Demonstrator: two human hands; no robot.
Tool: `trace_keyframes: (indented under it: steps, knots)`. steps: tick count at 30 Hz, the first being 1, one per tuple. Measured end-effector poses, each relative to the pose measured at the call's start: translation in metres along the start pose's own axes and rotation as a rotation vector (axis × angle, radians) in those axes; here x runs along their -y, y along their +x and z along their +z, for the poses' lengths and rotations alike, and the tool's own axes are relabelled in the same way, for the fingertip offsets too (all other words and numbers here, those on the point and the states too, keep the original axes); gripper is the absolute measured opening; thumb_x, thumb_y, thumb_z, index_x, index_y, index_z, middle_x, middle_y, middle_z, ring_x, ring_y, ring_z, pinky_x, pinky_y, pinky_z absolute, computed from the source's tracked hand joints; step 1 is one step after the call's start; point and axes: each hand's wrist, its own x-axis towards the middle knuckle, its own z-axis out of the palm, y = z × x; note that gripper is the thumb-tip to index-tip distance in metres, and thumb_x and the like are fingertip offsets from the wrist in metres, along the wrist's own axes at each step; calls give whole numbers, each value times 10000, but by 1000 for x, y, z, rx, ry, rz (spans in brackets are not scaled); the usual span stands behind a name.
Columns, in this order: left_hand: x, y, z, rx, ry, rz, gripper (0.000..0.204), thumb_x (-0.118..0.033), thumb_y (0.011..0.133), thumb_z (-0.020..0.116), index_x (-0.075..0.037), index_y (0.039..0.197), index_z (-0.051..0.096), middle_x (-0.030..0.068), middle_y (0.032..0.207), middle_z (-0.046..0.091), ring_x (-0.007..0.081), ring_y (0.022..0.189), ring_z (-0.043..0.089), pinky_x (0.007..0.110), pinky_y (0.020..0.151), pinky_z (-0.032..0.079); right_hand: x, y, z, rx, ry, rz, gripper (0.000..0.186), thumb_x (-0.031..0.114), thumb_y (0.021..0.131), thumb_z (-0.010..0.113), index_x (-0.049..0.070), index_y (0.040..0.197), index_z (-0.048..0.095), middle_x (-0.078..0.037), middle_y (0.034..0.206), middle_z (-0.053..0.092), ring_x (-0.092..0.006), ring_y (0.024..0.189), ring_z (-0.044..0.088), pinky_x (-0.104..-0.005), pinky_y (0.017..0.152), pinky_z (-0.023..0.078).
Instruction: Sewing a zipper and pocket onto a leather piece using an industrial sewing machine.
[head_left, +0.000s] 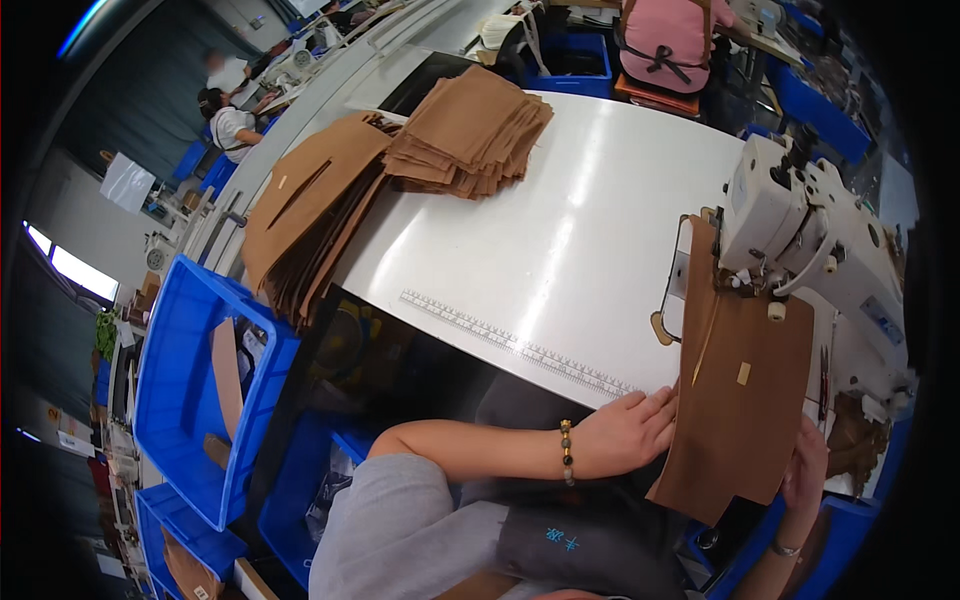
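Observation:
A large brown panel [740,420] with a small tan label lies under the head of a white sewing machine [760,200] at the right of the white table [540,280]. My left hand [630,430], with a beaded bracelet on the wrist, is at the panel's left edge, its curled fingers gripping that edge. My right hand [805,465] grips the panel's right edge near the lower corner, its fingers partly hidden. A printed ruler scale [480,325] runs along the table's near edge, left of my left hand.
Cut brown panels [305,195] and a stack of smaller pieces [465,120] lie at the table's far left. Blue bins [175,390] stand below on the left and at the back. Co-workers [235,140] sit at upper left; a pink bag [665,45] is at the back.

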Motion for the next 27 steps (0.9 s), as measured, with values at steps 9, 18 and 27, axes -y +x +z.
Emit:
trace_keyframes:
  steps: [9, 18, 27]
  knots:
    - [-2, 1, -1, 13, 23, 3, 412, -172, 830, 591, 68, 1162, 638, 216, 1239, 671, 334, 1249, 621, 366, 932, 531, -53, 2, 20, 48, -157, 60, 443, 231, 1007, 631, -21, 1362, 550, -186, 1373, 602, -268, 1211, 638, -365, 931, 571]
    - [-5, 3, -2, 10, 16, 24, 420, -157, 829, 581, 88, 1167, 632, 226, 1222, 678, 352, 1239, 621, 392, 975, 517, -50, 6, 28, -29, -264, -4, 431, 233, 991, 642, -18, 1333, 566, -180, 1331, 615, -278, 1179, 644, -378, 923, 568]
    - [-9, 1, 3, 8, 42, 4, 368, -164, 845, 583, 72, 1121, 641, 242, 1235, 677, 358, 1194, 633, 403, 958, 521, -21, 39, 2, -291, -481, -242, 419, 234, 975, 653, -14, 1305, 582, -175, 1289, 628, -288, 1147, 651, -392, 914, 564]
